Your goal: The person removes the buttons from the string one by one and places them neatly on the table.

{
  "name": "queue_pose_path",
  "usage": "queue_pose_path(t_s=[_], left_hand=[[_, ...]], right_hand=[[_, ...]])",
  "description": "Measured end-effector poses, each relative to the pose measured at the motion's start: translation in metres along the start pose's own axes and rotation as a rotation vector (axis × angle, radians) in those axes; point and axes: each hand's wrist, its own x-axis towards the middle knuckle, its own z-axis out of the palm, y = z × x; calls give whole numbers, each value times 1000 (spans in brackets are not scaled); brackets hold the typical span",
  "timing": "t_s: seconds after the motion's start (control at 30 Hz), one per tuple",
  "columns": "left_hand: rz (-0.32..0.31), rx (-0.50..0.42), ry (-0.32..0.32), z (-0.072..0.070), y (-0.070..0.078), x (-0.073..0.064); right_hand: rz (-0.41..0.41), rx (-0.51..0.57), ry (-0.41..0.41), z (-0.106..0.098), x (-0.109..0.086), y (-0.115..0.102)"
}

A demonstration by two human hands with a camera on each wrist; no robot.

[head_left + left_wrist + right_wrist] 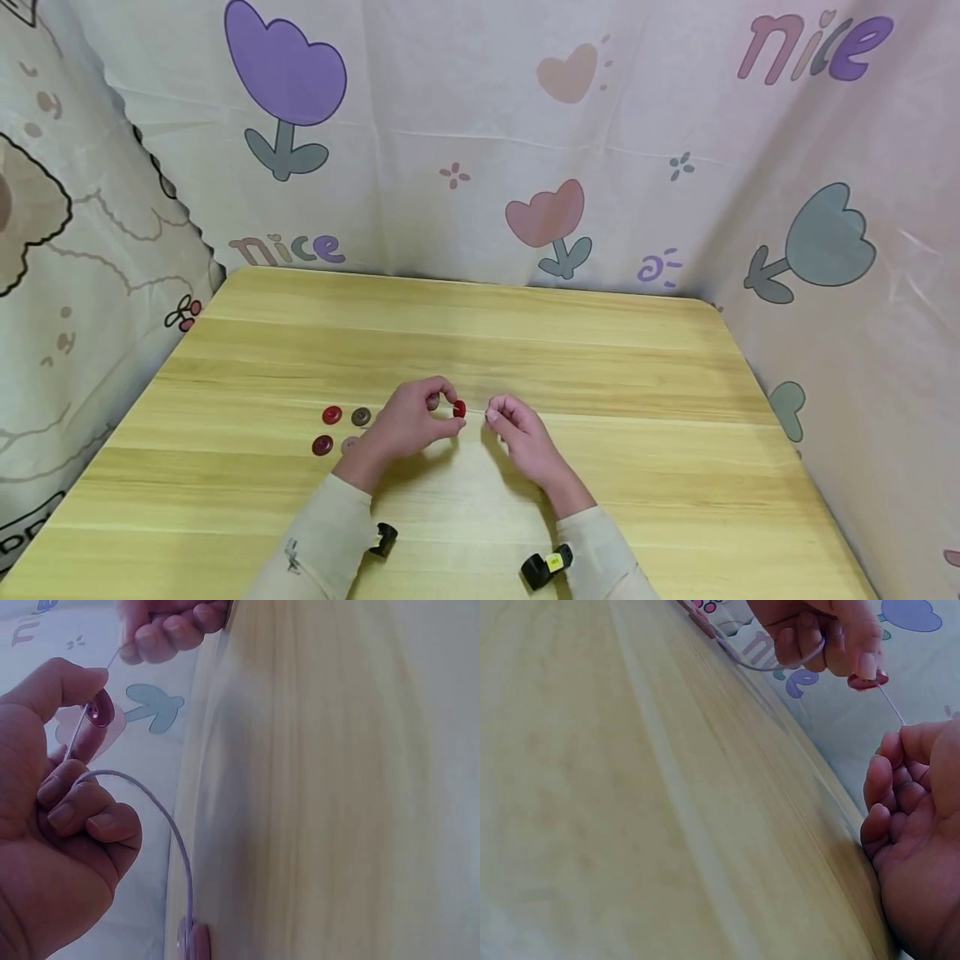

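Between thumb and index finger, my left hand [411, 419] pinches a red button [459, 409] by its edge. A thin pale cord [890, 703] runs through the button. On the other side, my right hand [522, 433] pinches the cord between thumb and fingertips, and the stretch between the hands is taut. In the left wrist view, the curled lower fingers of the left hand hold more of the cord [182, 841], which arcs down to a reddish button [196, 943] at the bottom edge. The cord's end inside the right fingers is hidden.
Left of my left hand, a bright red button [332, 415], a brown button [362, 416], a dark red button [322, 445] and a partly covered pale mauve button [349, 445] lie on the wooden table [600, 358]. Printed curtains [450, 100] surround its back and sides.
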Motion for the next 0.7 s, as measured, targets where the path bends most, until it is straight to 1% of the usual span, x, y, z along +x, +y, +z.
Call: queue_pose_path(t_s=[0.1, 0.23, 0.4, 0.53, 0.63, 0.7], left_hand=[[-10, -23, 8, -5, -2, -1], [-30, -34, 24, -11, -6, -3], [-66, -34, 28, -19, -10, -4], [-75, -35, 31, -25, -12, -6], [-83, -68, 24, -29, -12, -8], [-113, -113, 13, -32, -12, -10]], right_hand=[[-6, -1, 20, -1, 2, 12], [-23, 1, 28, -1, 3, 19], [-17, 17, 21, -2, 3, 20], [-13, 11, 13, -2, 4, 19], [-15, 6, 10, -1, 3, 15], [-17, 7, 5, 0, 2, 8]])
